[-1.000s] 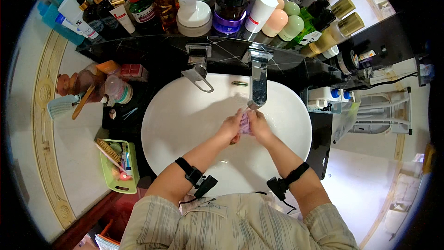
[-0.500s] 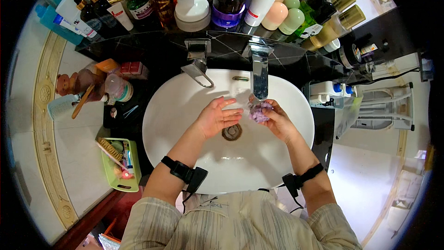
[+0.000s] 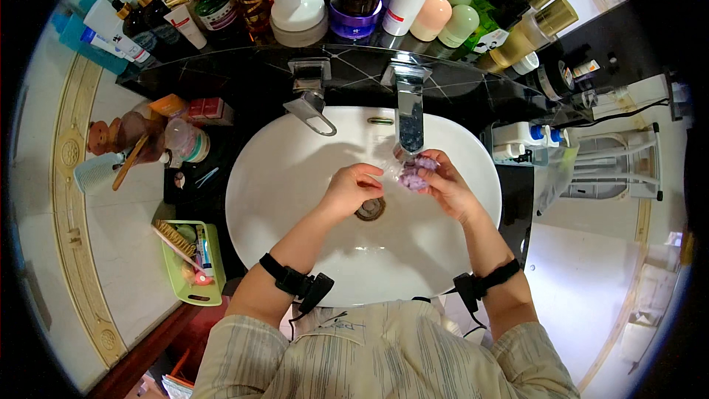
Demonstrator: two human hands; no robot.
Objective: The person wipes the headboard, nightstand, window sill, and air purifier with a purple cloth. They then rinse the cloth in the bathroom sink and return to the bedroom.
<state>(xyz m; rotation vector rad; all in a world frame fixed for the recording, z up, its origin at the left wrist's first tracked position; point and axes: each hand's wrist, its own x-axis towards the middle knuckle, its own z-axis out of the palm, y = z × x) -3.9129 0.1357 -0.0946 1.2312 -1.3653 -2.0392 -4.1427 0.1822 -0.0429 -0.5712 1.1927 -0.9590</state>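
Observation:
My right hand (image 3: pixel 447 186) grips a lumpy light-purple thing (image 3: pixel 415 174) just under the spout of the right-hand faucet (image 3: pixel 410 114). Its exact kind is hard to make out. Clear water seems to run over it and splash to its left. My left hand (image 3: pixel 353 191) hovers close by on the left, above the drain (image 3: pixel 370 209). Its fingers are loosely bent with a gap between them, and nothing shows in them. Both hands are over the white oval sink (image 3: pixel 281 251).
A second chrome faucet (image 3: pixel 310 103) stands left of the first. Behind, bottles and jars crowd a shelf, with a purple jar (image 3: pixel 356 21) among them. At left are a green basket (image 3: pixel 193 288) and a pale blue comb (image 3: pixel 96 172). A folded metal-framed stool (image 3: pixel 617 166) is at right.
My left hand has turned over and its spread fingers have bent inward. My right hand keeps the purple thing under the spout. The whole view has shifted slightly.

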